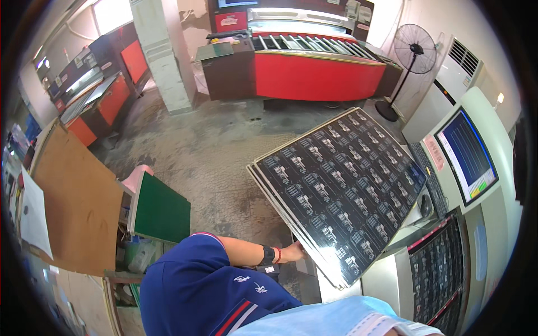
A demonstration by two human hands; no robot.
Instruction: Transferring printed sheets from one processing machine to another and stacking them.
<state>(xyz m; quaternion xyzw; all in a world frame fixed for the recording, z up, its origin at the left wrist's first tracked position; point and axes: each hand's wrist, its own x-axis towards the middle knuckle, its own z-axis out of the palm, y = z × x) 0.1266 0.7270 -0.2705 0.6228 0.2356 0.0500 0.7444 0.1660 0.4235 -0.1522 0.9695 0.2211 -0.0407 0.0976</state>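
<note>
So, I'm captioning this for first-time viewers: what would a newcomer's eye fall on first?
Probably the large black panel right of centre, covered in rows of pale shapes, with the left hand near its lower left edge. Next would likely come the red-fronted machine at the back of the room, then the lit screen at the right.

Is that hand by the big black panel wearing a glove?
No, the left hand is bare, with a red bracelet and a black band at its wrist.
</note>
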